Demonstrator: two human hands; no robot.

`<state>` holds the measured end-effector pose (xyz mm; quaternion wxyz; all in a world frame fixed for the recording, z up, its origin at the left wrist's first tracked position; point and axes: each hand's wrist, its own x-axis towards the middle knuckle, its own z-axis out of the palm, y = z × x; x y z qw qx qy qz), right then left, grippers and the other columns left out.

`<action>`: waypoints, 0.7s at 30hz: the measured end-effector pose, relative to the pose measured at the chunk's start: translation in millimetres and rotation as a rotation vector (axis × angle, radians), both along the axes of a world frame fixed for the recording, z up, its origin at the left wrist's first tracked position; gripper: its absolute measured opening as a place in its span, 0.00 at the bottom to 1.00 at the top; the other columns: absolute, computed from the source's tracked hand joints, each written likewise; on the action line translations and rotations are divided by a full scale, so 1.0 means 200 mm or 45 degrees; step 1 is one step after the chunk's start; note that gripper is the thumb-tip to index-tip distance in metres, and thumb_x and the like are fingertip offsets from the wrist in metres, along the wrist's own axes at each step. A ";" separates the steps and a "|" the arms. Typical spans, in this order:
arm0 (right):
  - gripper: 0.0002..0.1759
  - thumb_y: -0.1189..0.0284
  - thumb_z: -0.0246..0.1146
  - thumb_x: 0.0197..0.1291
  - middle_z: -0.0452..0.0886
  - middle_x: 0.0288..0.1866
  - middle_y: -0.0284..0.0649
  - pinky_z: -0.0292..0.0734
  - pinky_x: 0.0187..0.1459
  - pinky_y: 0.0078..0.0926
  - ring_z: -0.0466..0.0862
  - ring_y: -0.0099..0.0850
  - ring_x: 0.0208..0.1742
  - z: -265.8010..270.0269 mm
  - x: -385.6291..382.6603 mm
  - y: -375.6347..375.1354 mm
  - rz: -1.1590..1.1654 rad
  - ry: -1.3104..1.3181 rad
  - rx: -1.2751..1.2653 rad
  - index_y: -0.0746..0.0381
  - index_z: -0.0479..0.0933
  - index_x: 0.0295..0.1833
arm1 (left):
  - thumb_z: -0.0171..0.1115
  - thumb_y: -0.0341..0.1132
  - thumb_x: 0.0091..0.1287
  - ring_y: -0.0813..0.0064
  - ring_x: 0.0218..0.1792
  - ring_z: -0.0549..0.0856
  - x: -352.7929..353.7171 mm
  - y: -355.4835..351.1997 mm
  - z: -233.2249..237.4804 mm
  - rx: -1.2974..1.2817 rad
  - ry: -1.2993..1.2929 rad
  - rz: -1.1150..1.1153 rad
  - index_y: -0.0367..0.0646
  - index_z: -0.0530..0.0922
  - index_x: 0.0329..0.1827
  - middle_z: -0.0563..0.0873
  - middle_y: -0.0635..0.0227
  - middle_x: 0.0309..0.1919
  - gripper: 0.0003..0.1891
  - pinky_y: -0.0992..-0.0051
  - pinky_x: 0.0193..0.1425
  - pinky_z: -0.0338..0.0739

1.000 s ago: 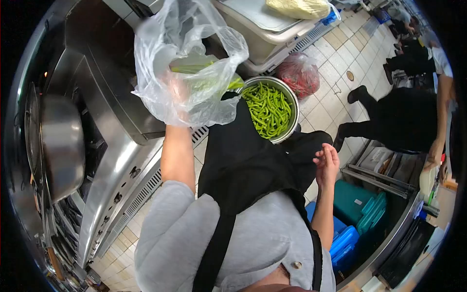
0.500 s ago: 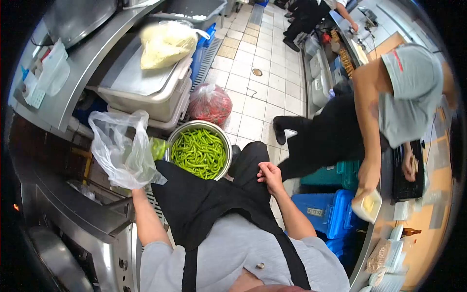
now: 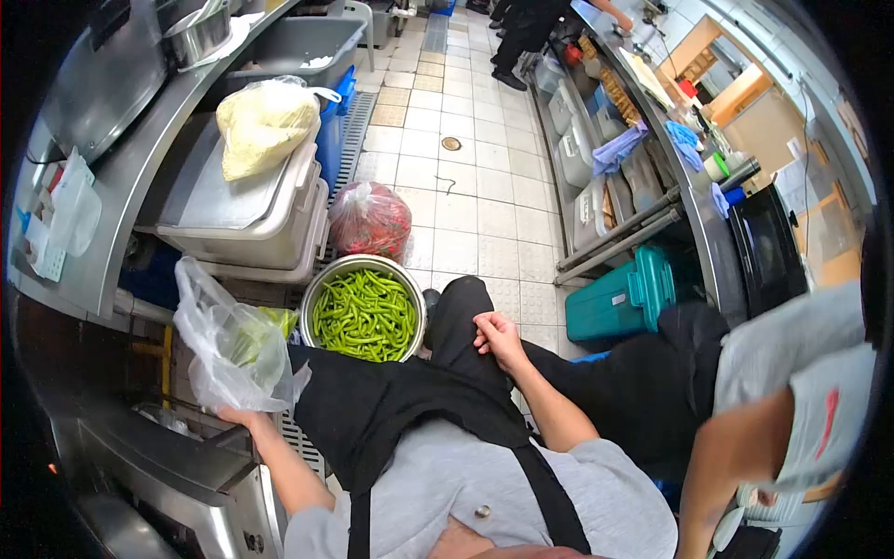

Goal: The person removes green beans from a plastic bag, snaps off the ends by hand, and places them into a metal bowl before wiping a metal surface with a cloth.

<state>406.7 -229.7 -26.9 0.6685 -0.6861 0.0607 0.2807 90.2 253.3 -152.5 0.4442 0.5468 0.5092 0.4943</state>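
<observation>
A clear plastic bag with some green inside hangs at my left side. My left hand is closed at its lower edge, fingers partly hidden by the plastic. Between my legs and the shelving stands a round metal pot full of green chili peppers. My right hand rests over my right knee, fingers curled together; whether anything small is in them I cannot make out.
Behind the pot sits a tied bag of red chilies. A bag of pale yellow food lies on lidded tubs at left. A co-worker's arm is close on my right, near a teal bin.
The co-worker has moved from ahead on the right to close beside me. My view has shifted a little. The plastic bag hangs lower, and my right hand stays by the knee.
</observation>
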 end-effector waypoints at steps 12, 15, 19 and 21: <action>0.10 0.66 0.63 0.71 0.78 0.27 0.31 0.73 0.19 0.15 0.79 0.18 0.22 -0.04 -0.01 0.00 -0.089 -0.060 0.013 0.62 0.79 0.45 | 0.63 0.45 0.69 0.58 0.58 0.83 -0.05 0.06 -0.31 -0.269 0.589 -0.103 0.28 0.81 0.56 0.85 0.51 0.58 0.25 0.59 0.60 0.75; 0.11 0.65 0.62 0.71 0.79 0.29 0.34 0.74 0.20 0.17 0.80 0.19 0.23 -0.08 -0.04 -0.02 -0.121 -0.135 0.001 0.64 0.79 0.46 | 0.67 0.51 0.67 0.54 0.58 0.83 -0.19 0.48 -0.64 0.961 1.083 -0.051 0.31 0.81 0.59 0.86 0.50 0.55 0.30 0.51 0.55 0.78; 0.10 0.67 0.61 0.72 0.79 0.29 0.33 0.75 0.20 0.16 0.80 0.19 0.23 -0.11 -0.05 -0.04 -0.123 -0.151 0.039 0.64 0.79 0.45 | 0.67 0.52 0.67 0.54 0.58 0.83 0.10 0.49 -0.45 0.790 1.263 -0.246 0.32 0.81 0.59 0.86 0.51 0.54 0.30 0.51 0.53 0.78; 0.10 0.67 0.61 0.72 0.79 0.29 0.33 0.75 0.21 0.16 0.80 0.19 0.23 -0.11 -0.05 -0.05 -0.140 -0.149 0.046 0.64 0.79 0.45 | 0.68 0.53 0.67 0.55 0.57 0.84 0.27 0.49 -0.32 0.622 1.415 -0.290 0.32 0.81 0.59 0.87 0.52 0.53 0.31 0.51 0.52 0.79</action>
